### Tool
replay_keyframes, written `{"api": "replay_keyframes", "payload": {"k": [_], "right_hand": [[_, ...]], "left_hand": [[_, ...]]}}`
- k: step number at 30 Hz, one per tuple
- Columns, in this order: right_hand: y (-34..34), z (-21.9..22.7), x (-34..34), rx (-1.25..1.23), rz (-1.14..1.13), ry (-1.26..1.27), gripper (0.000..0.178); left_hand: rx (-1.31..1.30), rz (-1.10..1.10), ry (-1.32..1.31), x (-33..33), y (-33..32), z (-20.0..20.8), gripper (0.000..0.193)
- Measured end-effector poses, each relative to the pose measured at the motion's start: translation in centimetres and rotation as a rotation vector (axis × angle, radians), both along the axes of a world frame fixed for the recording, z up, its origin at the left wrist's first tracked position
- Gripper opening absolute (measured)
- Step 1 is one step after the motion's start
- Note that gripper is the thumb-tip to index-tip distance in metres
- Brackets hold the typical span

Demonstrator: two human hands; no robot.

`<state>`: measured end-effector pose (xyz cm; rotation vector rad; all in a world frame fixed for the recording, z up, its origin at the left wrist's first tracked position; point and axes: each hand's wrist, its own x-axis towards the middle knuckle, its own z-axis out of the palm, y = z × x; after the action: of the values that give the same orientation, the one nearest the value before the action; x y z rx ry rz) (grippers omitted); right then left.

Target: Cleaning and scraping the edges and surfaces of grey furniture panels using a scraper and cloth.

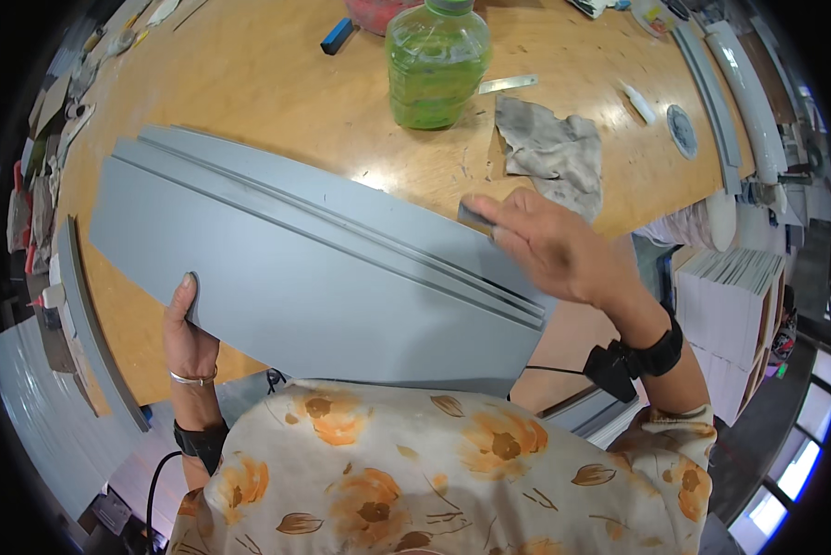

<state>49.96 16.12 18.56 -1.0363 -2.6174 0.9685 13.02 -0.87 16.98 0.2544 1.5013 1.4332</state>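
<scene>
A long grey panel (pixel 277 268) with stepped grooves running along its length lies slantwise before me, its near edge close to my body. My left hand (pixel 190 324) grips that near edge, the thumb on top and the other fingers hidden underneath. Over the panel's far right edge, my right hand (pixel 552 242) is closed on a small dark grey block (pixel 472 215), pinched between thumb and fingers. Whether the block touches the panel I cannot tell. A crumpled grey cloth (pixel 552 153) lies just beyond my right hand.
On the wooden table (pixel 240 74) stand a clear jug of green liquid (pixel 437 69) and a blue-and-black block (pixel 338 37). A metal ruler (pixel 508 84), a white tube (pixel 639 104) and a grey oval lid (pixel 682 131) lie farther right. White stacked boards (pixel 725 305) stand beyond the table's right edge.
</scene>
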Motion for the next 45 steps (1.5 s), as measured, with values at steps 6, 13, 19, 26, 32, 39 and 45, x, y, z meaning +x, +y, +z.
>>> {"api": "replay_keyframes", "payload": {"k": [6, 13, 19, 26, 32, 39, 45], "right_hand": [[-0.8, 1.2, -0.7, -0.048, -0.038, -0.075, 0.034], [-0.7, 0.6, -0.8, 0.043, 0.021, -0.05, 0.034], [-0.6, 1.3, -0.9, 0.206, 0.064, -0.081, 0.035], [-0.3, 2.4, -0.5, 0.335, -0.01, -0.284, 0.035], [-1.3, 3.9, -2.5, 0.309, 0.061, -0.195, 0.028], [-1.9, 3.9, -3.3, 0.516, 0.164, -0.351, 0.039], [-1.1, 4.2, -2.2, 0.371, 0.074, -0.344, 0.025]], "left_hand": [[0.026, 0.006, -0.01, 0.0, 0.1, -0.2, 0.031], [0.044, -0.008, -0.024, -0.6, -0.4, -0.9, 0.036], [0.032, 0.006, -0.001, -0.2, -0.1, -0.6, 0.039], [0.027, 0.021, -0.013, -0.1, 0.0, -0.6, 0.041], [0.009, 0.009, 0.001, -0.5, -0.2, -0.8, 0.042], [0.044, 0.035, -0.029, -0.2, 0.1, -0.3, 0.035], [0.0, 0.033, 0.022, 0.0, 0.1, -0.6, 0.037]]}}
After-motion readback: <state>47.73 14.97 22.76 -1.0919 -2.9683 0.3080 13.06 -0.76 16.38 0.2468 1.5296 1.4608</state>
